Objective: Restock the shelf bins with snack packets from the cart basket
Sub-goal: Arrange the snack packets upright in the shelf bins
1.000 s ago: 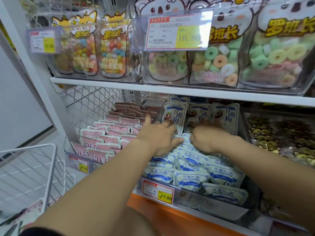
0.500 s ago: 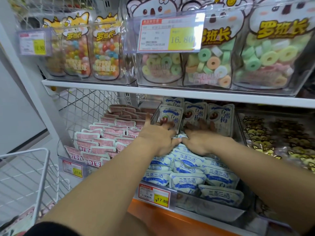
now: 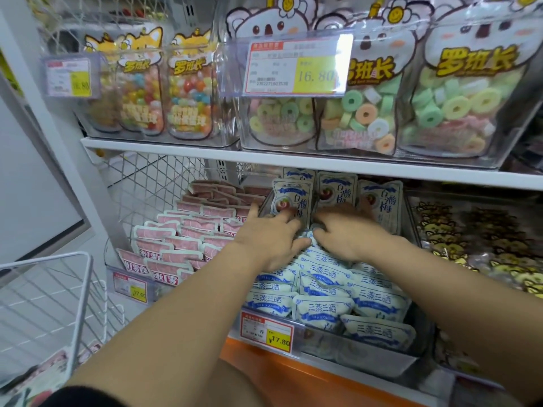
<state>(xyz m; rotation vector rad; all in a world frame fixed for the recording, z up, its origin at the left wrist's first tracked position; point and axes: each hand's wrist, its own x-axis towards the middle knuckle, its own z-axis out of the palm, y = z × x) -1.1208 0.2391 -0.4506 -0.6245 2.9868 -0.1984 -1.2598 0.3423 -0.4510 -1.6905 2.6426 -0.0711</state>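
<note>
Blue-and-white snack packets [image 3: 323, 292] fill a clear shelf bin [image 3: 367, 355] on the middle shelf. Most lie flat in overlapping rows, and three stand upright at the back [image 3: 379, 201]. Both of my hands are inside this bin near the back. My left hand [image 3: 270, 239] lies on the flat packets with its fingers spread, fingertips touching the left upright packet. My right hand [image 3: 349, 233] rests beside it, with its fingers reaching under the upright packets and partly hidden. The white wire cart basket [image 3: 79, 289] stands at lower left with pink packets [image 3: 44, 374] in it.
A bin of pink packets [image 3: 176, 248] sits left of the blue one, and a bin of brown-and-yellow packets [image 3: 484, 245] sits to the right. The white shelf board [image 3: 293, 160] above carries clear bins of candy bags. A price tag [image 3: 266, 333] hangs on the blue bin's front.
My two hands have drawn closer together at the back of the blue bin, the right hand sliding left. They stay on the packets. The view has shifted slightly.
</note>
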